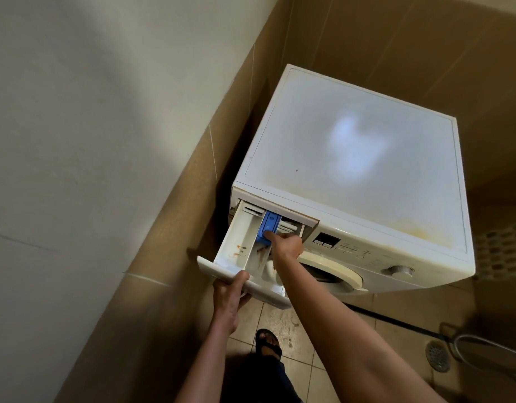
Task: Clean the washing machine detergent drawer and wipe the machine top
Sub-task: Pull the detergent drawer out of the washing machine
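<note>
Tiled floor [283,321], white washing machine [367,158] standing on it, drain [438,355]

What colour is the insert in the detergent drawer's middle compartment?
Blue insert, clearest in the head view.

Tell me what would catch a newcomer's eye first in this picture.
First comes the bright blue insert in the middle of the pulled-out detergent drawer, with the right hand pressing a fingertip on it while the left hand grips the drawer's front panel. Next, the rusty brown stains in the drawer's left compartment. Then the washing machine top, with yellowish staining along its front edge and a pale glare at its centre.
</note>
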`<state>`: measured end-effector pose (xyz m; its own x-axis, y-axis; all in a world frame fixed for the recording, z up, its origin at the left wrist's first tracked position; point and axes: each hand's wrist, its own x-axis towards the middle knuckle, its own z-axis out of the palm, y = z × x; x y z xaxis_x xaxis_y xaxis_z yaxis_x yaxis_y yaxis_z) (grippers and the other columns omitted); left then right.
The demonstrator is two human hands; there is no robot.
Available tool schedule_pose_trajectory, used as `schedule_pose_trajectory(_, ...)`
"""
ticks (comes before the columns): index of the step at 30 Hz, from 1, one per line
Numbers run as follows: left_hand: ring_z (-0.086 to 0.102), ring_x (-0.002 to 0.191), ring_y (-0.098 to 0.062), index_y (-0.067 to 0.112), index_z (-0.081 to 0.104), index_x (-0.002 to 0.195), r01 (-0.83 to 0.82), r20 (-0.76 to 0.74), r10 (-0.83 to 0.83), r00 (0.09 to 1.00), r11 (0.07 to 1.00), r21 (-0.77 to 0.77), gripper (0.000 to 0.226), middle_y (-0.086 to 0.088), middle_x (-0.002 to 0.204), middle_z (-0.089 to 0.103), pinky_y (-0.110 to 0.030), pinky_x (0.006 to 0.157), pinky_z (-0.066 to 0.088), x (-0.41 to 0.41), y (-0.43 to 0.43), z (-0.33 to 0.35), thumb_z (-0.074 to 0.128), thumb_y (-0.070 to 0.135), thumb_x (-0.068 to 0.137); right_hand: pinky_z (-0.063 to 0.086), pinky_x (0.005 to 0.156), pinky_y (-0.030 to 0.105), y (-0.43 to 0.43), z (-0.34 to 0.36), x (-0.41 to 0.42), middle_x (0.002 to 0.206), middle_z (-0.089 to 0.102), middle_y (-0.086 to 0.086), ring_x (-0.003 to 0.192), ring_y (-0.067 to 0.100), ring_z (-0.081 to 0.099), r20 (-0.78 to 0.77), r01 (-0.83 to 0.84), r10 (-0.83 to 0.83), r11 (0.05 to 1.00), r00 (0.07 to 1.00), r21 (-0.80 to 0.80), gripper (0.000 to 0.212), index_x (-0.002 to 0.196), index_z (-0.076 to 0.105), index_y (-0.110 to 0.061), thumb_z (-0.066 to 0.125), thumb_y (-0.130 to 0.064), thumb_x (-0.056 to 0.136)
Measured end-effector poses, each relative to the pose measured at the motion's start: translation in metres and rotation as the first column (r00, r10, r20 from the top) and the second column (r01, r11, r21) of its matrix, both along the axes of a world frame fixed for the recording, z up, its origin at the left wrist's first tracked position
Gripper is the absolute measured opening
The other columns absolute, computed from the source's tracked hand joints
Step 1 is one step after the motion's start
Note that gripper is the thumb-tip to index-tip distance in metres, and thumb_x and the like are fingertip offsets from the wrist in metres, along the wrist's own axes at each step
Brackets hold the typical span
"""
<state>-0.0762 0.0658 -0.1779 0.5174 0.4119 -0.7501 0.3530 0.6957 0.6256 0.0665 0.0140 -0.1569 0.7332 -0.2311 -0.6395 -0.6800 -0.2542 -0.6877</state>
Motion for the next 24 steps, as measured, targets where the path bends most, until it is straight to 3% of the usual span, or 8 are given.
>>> schedule_pose_trajectory(7,0.062,0.104,-0.026,0.018,0.058,0.114,0.01,-0.015,-0.009,1.0,1.0,0.028,0.07,-0.009,0.11,0.065,-0.044,0.08,0.058,-0.008,-0.002,0.006,0.075,0.038,0.049,0.048,0.067,0.03,-0.004,0.002,-0.013,0.079,0.063,0.007,0.074,0.02,0.06,0.041,-0.057,0.059,0.997,0.997,-0.044,0.025,0.068,0.057,-0.008,0.079,-0.018,0.076)
schedule_pose_trajectory(12,0.063,0.104,-0.027,0.012,0.054,0.125,0.002,-0.068,-0.001,0.998,1.0,0.022,0.048,-0.011,0.113,0.065,-0.046,0.083,0.057,-0.017,-0.001,0.002,0.071,0.02,0.08,0.037,0.05,0.023,-0.008,0.004,-0.023,0.063,0.056,0.002,0.053,0.011,0.049,0.069,-0.137,0.141,0.989,0.988,-0.06,0.032,0.063,0.056,-0.009,0.073,-0.027,0.083)
schedule_pose_trajectory(16,0.065,0.103,-0.027,0.012,0.05,0.125,0.01,-0.094,-0.008,0.996,1.0,0.023,0.051,-0.01,0.115,0.065,-0.039,0.077,0.059,-0.025,-0.001,0.001,0.072,0.022,0.08,0.032,0.047,0.025,-0.013,0.013,-0.034,0.053,0.048,0.002,0.048,0.013,0.043,0.108,-0.162,0.176,0.978,0.979,-0.129,0.047,0.053,0.047,-0.009,0.059,-0.032,0.093)
schedule_pose_trajectory(19,0.065,0.1,-0.024,0.013,0.047,0.122,0.021,-0.108,-0.019,0.994,1.0,0.02,0.048,-0.008,0.112,0.064,-0.039,0.081,0.057,-0.03,-0.003,0.009,0.072,0.022,0.082,0.034,0.047,0.025,-0.02,0.022,-0.04,0.052,0.048,0.003,0.048,0.015,0.044,0.123,-0.185,0.204,0.971,0.971,-0.152,0.05,0.051,0.046,-0.008,0.054,-0.03,0.095)
schedule_pose_trajectory(22,0.064,0.098,-0.024,0.015,0.045,0.12,0.028,-0.106,-0.026,0.994,0.999,0.016,0.047,-0.007,0.111,0.062,-0.039,0.082,0.056,-0.04,-0.005,0.02,0.072,0.019,0.082,0.052,0.063,0.033,-0.03,0.028,-0.049,0.06,0.057,0.008,0.065,0.027,0.064,0.114,-0.231,0.242,0.967,0.963,-0.103,0.041,0.059,0.056,-0.005,0.053,-0.025,0.095)
schedule_pose_trajectory(24,0.064,0.097,-0.026,0.012,0.047,0.12,0.042,-0.113,-0.039,0.993,0.999,0.02,0.045,-0.009,0.112,0.062,-0.039,0.08,0.056,-0.049,-0.007,0.028,0.072,0.016,0.083,0.058,0.078,0.042,-0.038,0.034,-0.056,0.069,0.061,0.008,0.077,0.029,0.068,0.119,-0.252,0.257,0.966,0.959,-0.049,0.031,0.078,0.065,0.002,0.052,-0.021,0.094)
